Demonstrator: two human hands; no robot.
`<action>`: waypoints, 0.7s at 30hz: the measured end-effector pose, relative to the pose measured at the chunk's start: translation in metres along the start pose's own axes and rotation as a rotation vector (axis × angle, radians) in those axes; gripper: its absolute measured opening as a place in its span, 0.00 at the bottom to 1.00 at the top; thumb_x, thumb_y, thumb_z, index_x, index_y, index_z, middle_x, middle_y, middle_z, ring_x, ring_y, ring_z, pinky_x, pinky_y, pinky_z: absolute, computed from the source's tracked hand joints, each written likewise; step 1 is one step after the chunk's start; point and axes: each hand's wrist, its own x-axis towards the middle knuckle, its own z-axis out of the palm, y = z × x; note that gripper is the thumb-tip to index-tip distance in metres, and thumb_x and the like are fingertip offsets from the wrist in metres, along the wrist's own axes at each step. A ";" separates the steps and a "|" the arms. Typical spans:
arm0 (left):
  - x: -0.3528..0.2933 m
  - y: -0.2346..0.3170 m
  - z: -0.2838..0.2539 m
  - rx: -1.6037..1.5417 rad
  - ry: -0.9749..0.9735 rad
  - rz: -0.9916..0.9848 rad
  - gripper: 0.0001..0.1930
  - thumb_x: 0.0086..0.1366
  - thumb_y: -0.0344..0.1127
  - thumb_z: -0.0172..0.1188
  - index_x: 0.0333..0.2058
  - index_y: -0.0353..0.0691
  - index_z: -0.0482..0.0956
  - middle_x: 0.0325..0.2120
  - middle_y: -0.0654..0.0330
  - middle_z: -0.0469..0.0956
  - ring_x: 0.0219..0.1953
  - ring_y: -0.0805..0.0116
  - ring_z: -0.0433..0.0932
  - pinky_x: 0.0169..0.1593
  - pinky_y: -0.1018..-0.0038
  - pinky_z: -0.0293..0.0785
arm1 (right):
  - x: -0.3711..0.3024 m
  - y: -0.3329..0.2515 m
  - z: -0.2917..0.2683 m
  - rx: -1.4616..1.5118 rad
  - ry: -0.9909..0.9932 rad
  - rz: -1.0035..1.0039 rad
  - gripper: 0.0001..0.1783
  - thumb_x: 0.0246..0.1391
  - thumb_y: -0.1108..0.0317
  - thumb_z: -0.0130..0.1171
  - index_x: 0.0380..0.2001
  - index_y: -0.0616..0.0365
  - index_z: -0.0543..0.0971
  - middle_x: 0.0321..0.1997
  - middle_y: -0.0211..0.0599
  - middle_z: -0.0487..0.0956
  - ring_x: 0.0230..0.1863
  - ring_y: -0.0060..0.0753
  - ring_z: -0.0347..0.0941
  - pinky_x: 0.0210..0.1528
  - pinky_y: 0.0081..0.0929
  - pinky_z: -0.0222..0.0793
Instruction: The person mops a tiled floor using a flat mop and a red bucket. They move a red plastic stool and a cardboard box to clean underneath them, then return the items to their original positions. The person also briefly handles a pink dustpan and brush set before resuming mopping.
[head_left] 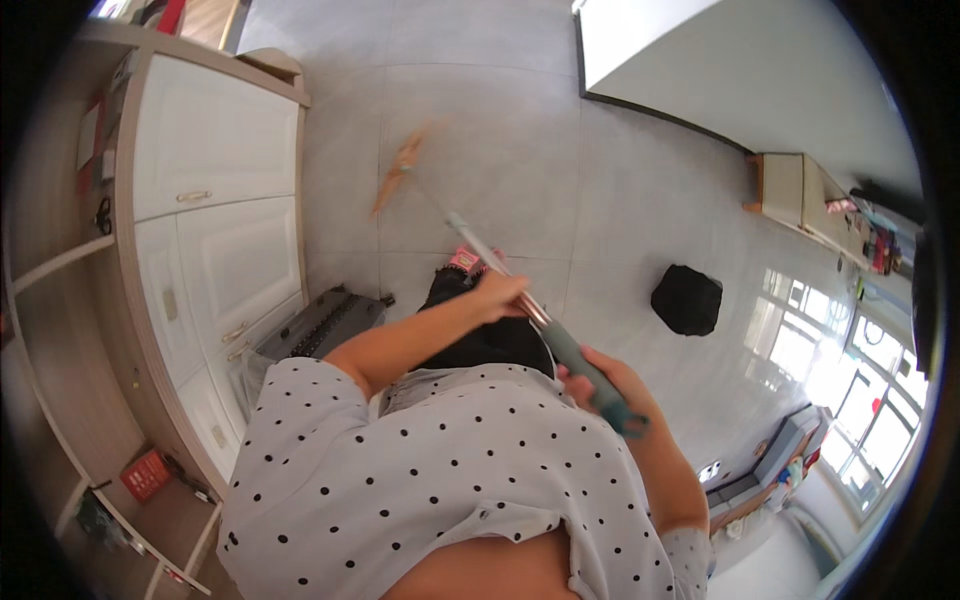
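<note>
A long-handled floor mop (475, 240) slants across in front of me, its grey-green grip toward my right side. My left hand (500, 297) is wrapped round the middle of the pole, where a metallic section shows. Farther back, my right hand (610, 378) closes round the thick green grip near its hooked end. The brownish mop head (400, 170) is on the grey tiles ahead and to the left, smeared by motion. My feet in pink slippers (465, 260) show just below the pole.
White-doored cabinets (215, 110) with open shelves line the left side. A dark grey case (335, 320) stands at their foot. On the right are a black stool (687, 300), a low cabinet (800, 195) and a grey sofa (765, 465). A white wall corner (590, 85) juts in ahead.
</note>
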 end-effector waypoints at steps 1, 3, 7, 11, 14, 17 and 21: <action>0.010 0.009 -0.026 0.041 -0.024 -0.010 0.09 0.52 0.28 0.50 0.33 0.37 0.62 0.22 0.54 0.71 0.25 0.57 0.74 0.31 0.56 0.74 | 0.021 -0.006 0.005 -0.015 -0.062 0.051 0.20 0.53 0.61 0.46 0.42 0.64 0.59 0.31 0.40 0.67 0.20 0.19 0.63 0.19 0.11 0.65; 0.022 0.021 -0.069 0.031 0.009 -0.035 0.08 0.53 0.32 0.51 0.30 0.35 0.65 0.23 0.53 0.71 0.25 0.59 0.74 0.33 0.58 0.74 | 0.054 -0.010 0.021 -0.095 -0.132 0.073 0.22 0.52 0.66 0.48 0.48 0.59 0.56 0.34 0.41 0.66 0.21 0.20 0.64 0.20 0.12 0.66; 0.032 0.032 -0.075 0.237 0.188 -0.206 0.08 0.54 0.34 0.47 0.30 0.34 0.67 0.25 0.55 0.71 0.28 0.61 0.74 0.35 0.62 0.73 | 0.094 -0.023 0.003 -0.245 -0.208 0.092 0.27 0.49 0.72 0.49 0.52 0.51 0.52 0.36 0.42 0.65 0.23 0.20 0.62 0.20 0.13 0.66; 0.068 -0.001 -0.075 0.289 0.139 -0.278 0.08 0.54 0.33 0.46 0.29 0.34 0.67 0.26 0.54 0.72 0.29 0.60 0.74 0.36 0.61 0.74 | 0.085 -0.031 -0.040 -0.151 -0.188 0.063 0.27 0.49 0.73 0.48 0.52 0.52 0.53 0.34 0.43 0.64 0.22 0.21 0.61 0.19 0.13 0.64; 0.085 -0.036 -0.035 0.363 0.106 -0.329 0.08 0.53 0.32 0.45 0.29 0.34 0.67 0.26 0.54 0.72 0.30 0.59 0.75 0.36 0.63 0.74 | 0.059 -0.030 -0.092 -0.068 -0.193 0.013 0.25 0.49 0.74 0.48 0.50 0.53 0.55 0.34 0.43 0.64 0.22 0.21 0.61 0.18 0.13 0.63; 0.091 -0.081 0.034 0.465 0.079 -0.382 0.08 0.54 0.33 0.45 0.29 0.34 0.68 0.26 0.53 0.73 0.30 0.58 0.76 0.35 0.64 0.74 | 0.019 -0.029 -0.161 0.053 -0.234 -0.053 0.24 0.49 0.73 0.48 0.49 0.55 0.56 0.35 0.43 0.64 0.22 0.21 0.60 0.19 0.12 0.63; 0.098 -0.170 0.137 0.577 -0.032 -0.403 0.09 0.53 0.32 0.45 0.29 0.33 0.70 0.25 0.50 0.74 0.28 0.57 0.76 0.35 0.63 0.74 | -0.045 -0.009 -0.268 0.185 -0.197 -0.143 0.23 0.50 0.71 0.47 0.50 0.57 0.56 0.34 0.43 0.64 0.22 0.20 0.60 0.19 0.11 0.62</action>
